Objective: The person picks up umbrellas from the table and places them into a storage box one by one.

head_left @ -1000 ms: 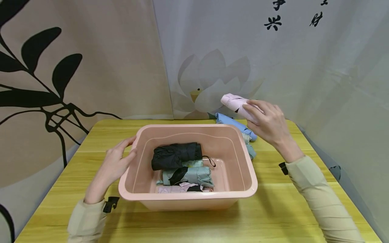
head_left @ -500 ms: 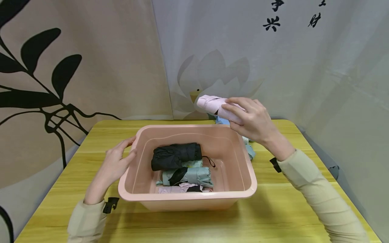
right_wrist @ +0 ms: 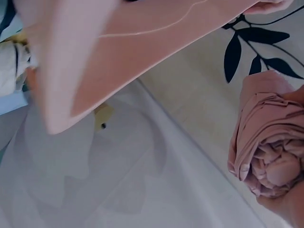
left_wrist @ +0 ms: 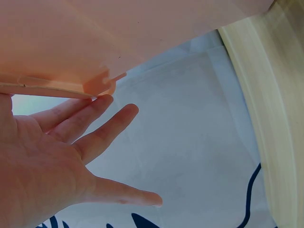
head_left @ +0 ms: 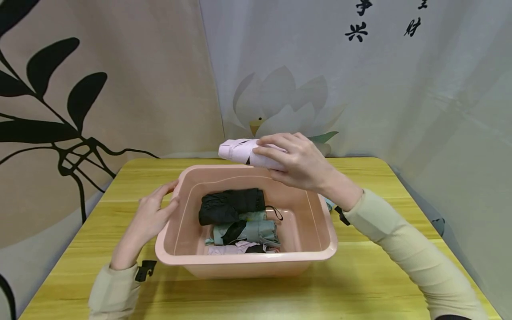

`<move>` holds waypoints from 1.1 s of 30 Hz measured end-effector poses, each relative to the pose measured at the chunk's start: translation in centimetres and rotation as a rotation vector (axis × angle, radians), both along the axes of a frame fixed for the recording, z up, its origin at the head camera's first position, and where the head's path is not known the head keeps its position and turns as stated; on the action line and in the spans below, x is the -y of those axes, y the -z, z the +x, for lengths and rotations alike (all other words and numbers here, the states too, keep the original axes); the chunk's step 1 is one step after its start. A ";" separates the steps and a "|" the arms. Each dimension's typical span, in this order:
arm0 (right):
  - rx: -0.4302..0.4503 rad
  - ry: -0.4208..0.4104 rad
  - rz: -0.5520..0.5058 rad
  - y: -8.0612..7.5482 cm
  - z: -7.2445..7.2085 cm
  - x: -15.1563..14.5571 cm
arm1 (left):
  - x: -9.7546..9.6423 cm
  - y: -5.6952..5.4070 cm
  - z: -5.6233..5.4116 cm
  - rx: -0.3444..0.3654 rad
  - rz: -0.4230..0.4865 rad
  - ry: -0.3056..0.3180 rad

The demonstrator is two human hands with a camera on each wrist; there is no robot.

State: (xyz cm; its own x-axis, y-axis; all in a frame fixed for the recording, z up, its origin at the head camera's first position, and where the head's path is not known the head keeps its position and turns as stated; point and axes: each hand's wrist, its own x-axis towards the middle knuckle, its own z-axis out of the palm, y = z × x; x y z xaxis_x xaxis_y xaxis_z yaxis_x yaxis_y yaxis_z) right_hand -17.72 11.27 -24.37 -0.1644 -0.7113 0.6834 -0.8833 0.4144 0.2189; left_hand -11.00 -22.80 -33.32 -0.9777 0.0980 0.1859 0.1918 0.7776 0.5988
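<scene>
My right hand (head_left: 302, 162) grips a rolled-up pale pink folding umbrella (head_left: 237, 151) above the far rim of a pink plastic tub (head_left: 256, 258). In the right wrist view the gathered end of the pink umbrella (right_wrist: 266, 128) faces the camera. My left hand (head_left: 149, 218) rests against the tub's left rim, its fingers (left_wrist: 111, 128) spread and fairly straight in the left wrist view. Inside the tub lie a black folded umbrella (head_left: 232, 205) with a wrist loop, a grey-green one (head_left: 256, 232), and a pale lilac one (head_left: 228, 250), partly hidden by the near wall.
The tub stands on a yellow wood-grain table (head_left: 120, 231). Behind it hangs a printed cloth backdrop (head_left: 160, 89). Right of the tub, my right arm mostly hides a bit of blue-green fabric (head_left: 330, 204); whitish and blue items (right_wrist: 12, 71) show in the right wrist view.
My right hand has carried the pink umbrella leftward and slightly down, from beside the tub to above its far rim. The left hand and tub have stayed in place.
</scene>
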 end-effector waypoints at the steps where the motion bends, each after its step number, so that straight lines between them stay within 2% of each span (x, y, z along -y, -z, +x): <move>1: -0.002 -0.005 0.007 0.0 0.0 0.4 | 0.0 0.0 0.0 -0.001 -0.001 0.002; 7: 0.008 -0.029 0.064 0.2 0.4 2.2 | 0.1 0.0 0.0 0.000 -0.001 0.004; 15: 0.029 -0.065 0.195 1.1 1.1 3.8 | 0.1 0.0 0.0 -0.009 -0.003 0.006; 27: 0.023 -0.088 0.254 1.5 1.7 5.8 | 0.0 -0.1 0.0 0.003 -0.010 -0.005; 33: 0.064 -0.096 0.330 2.2 1.8 6.5 | 0.0 -0.1 -0.1 -0.018 -0.016 0.003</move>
